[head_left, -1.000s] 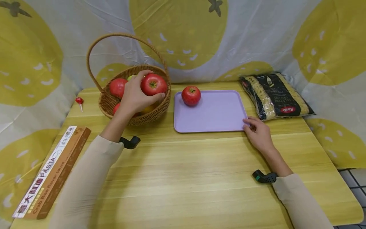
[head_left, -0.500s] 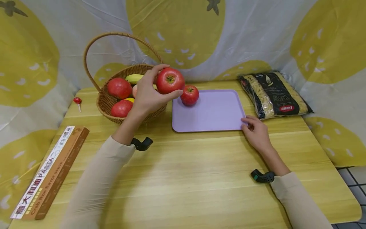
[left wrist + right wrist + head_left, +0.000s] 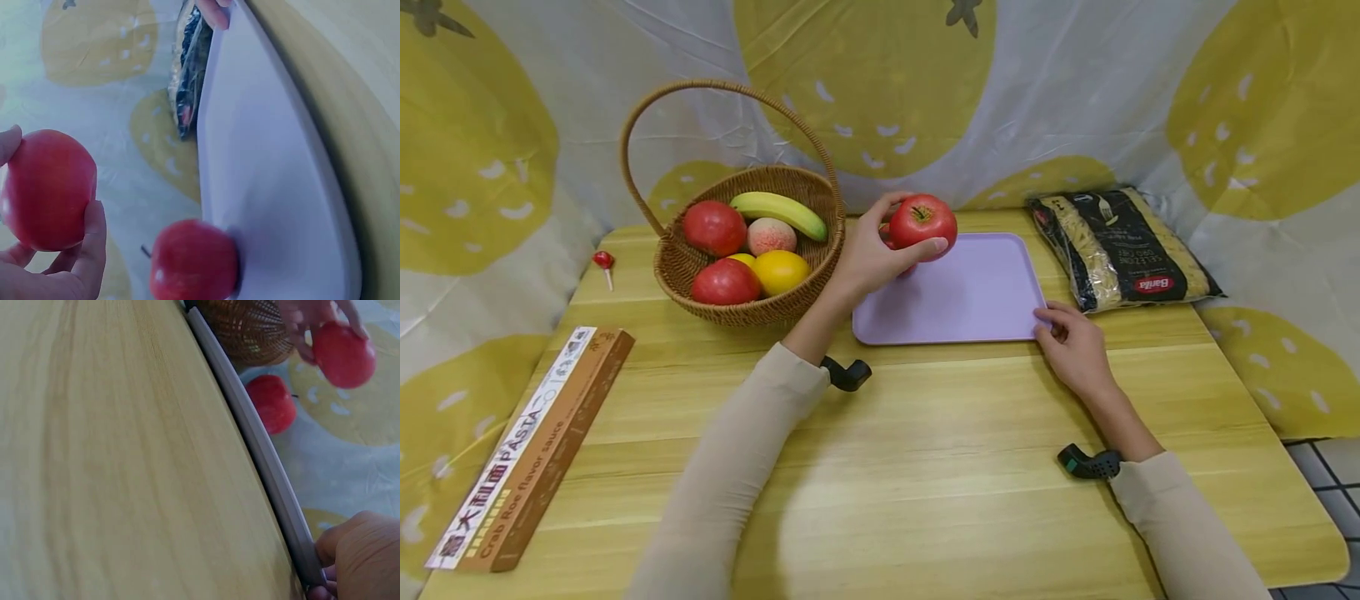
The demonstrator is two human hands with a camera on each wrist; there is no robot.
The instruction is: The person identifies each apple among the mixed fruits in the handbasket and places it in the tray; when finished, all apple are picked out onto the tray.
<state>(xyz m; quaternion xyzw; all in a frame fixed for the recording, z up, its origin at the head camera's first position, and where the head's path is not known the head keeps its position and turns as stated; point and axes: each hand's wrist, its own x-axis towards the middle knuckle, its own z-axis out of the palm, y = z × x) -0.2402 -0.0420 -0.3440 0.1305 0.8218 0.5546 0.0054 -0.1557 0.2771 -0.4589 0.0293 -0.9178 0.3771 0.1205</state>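
My left hand (image 3: 871, 250) grips a red apple (image 3: 923, 225) between thumb and fingers, held up over the left part of the lilac tray (image 3: 985, 292). In the left wrist view a gap shows between it and a second apple (image 3: 194, 262), which sits on the tray. From the head view, that second apple is mostly hidden behind the left hand and the held apple. At the tray's near right corner, my right hand (image 3: 1077, 350) pinches the edge, with the thumb on the rim in the right wrist view.
A wicker basket (image 3: 808, 298) with a tall handle stands left of the tray, holding a banana (image 3: 778, 208), a peach (image 3: 772, 237), a lemon (image 3: 781, 272) and red fruits (image 3: 715, 228). Right lies a pasta bag (image 3: 1138, 250); far left, a lollipop (image 3: 603, 260) and pasta box (image 3: 535, 450).
My left hand has lifted the apple out of the basket and carried it right, over the tray. The right hand stays at the tray's edge.
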